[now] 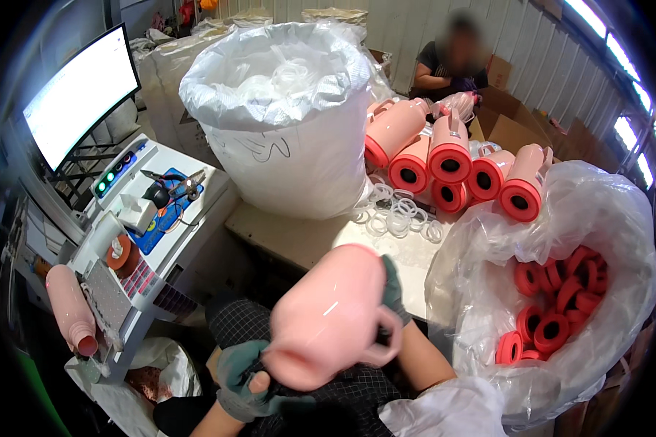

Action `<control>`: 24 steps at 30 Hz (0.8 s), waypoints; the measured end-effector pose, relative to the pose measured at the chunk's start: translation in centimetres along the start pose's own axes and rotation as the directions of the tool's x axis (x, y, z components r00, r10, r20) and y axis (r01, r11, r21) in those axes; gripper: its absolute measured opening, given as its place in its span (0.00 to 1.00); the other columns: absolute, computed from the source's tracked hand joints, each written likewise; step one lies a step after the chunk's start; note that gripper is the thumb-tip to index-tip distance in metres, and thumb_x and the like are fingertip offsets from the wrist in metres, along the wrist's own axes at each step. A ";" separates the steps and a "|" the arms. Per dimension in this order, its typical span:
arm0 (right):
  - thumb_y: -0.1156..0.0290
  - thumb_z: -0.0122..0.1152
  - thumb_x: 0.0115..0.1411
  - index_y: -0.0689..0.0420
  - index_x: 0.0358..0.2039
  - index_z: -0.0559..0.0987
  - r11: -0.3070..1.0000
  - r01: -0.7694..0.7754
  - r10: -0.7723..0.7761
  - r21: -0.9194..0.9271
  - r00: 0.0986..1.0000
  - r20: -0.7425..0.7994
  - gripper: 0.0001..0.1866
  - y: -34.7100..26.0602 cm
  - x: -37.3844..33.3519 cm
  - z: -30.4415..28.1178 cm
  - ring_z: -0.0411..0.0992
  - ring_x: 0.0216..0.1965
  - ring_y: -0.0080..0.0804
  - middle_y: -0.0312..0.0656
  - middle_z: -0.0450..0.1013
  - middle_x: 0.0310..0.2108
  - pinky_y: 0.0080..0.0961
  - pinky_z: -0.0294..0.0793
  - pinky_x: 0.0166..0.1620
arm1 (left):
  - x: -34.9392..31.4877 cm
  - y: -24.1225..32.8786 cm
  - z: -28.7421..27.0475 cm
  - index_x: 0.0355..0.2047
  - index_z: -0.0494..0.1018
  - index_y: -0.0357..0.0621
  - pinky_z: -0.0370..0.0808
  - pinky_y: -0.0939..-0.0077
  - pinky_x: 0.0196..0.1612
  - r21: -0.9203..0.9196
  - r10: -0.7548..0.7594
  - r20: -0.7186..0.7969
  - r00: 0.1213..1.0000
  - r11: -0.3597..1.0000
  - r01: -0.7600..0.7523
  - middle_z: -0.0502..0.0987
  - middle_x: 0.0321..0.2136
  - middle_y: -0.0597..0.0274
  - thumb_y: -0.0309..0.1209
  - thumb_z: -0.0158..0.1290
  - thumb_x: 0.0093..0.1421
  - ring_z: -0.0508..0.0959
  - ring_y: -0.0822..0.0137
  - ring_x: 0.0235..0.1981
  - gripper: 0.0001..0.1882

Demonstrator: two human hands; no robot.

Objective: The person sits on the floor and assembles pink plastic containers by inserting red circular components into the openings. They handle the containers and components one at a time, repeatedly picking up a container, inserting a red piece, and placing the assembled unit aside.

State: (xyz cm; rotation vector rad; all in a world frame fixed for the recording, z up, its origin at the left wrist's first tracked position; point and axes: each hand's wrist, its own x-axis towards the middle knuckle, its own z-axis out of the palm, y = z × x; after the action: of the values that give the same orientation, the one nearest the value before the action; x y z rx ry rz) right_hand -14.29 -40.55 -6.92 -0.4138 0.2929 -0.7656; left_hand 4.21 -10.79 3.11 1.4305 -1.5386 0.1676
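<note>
Pink jug body (332, 313) held low at centre, open mouth tipped toward 7 o'clock; right hand (393, 291), gloved, clamped at its handle side; left hand (244, 382), gloved, closed under the mouth at 7 o'clock; stacked pink jugs (452, 164) on the bench (299, 237) at 1 o'clock; bag of red rings (554, 313) at 3 o'clock; big white sack (288, 116) at 12 o'clock.

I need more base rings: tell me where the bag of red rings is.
In the head view, the clear plastic bag of red rings stands open at the person's right, just past the right hand, below the stacked pink jugs.
</note>
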 end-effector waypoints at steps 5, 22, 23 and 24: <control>0.48 0.40 0.73 0.47 0.65 0.74 0.854 0.269 -0.350 0.446 0.930 0.109 0.28 -10.9 9.3 -1.0 0.67 0.68 0.45 0.39 0.72 0.66 0.48 0.60 0.73 | -2.4 0.2 2.8 0.72 0.52 0.44 0.78 0.63 0.46 0.088 -0.213 -0.062 0.975 0.972 0.218 0.64 0.57 0.48 0.44 0.73 0.50 0.73 0.57 0.50 0.56; 0.54 0.58 0.71 0.62 0.55 0.76 0.672 0.466 -0.420 -0.576 0.880 0.222 0.24 -19.7 19.4 11.6 0.79 0.48 0.44 0.47 0.80 0.47 0.37 0.79 0.53 | -7.0 -1.9 0.9 0.57 0.66 0.38 0.73 0.57 0.50 0.118 -0.733 0.037 0.680 0.678 0.725 0.67 0.51 0.47 0.31 0.66 0.50 0.73 0.54 0.45 0.34; 0.55 0.58 0.72 0.62 0.55 0.77 0.537 0.519 -0.467 -0.665 0.840 0.278 0.23 -21.1 18.8 13.7 0.80 0.48 0.42 0.46 0.81 0.47 0.34 0.79 0.52 | -8.4 -3.5 0.3 0.56 0.66 0.37 0.74 0.58 0.48 0.229 -0.663 0.005 0.748 0.729 0.645 0.68 0.50 0.47 0.32 0.66 0.50 0.74 0.53 0.44 0.35; 0.55 0.58 0.72 0.61 0.54 0.78 0.360 0.562 -0.513 -0.745 0.786 0.345 0.22 -24.0 17.5 16.5 0.80 0.47 0.39 0.45 0.81 0.47 0.30 0.79 0.51 | -9.5 -5.3 0.3 0.56 0.65 0.37 0.75 0.58 0.46 0.314 -0.573 -0.004 0.819 0.777 0.546 0.68 0.49 0.46 0.32 0.67 0.50 0.74 0.51 0.44 0.35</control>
State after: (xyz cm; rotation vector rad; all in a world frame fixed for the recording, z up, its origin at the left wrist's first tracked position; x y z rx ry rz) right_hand -10.18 -64.49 16.83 -1.5155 0.4741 -1.2565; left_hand 6.64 -6.08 -6.37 2.1134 -1.1159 -0.0311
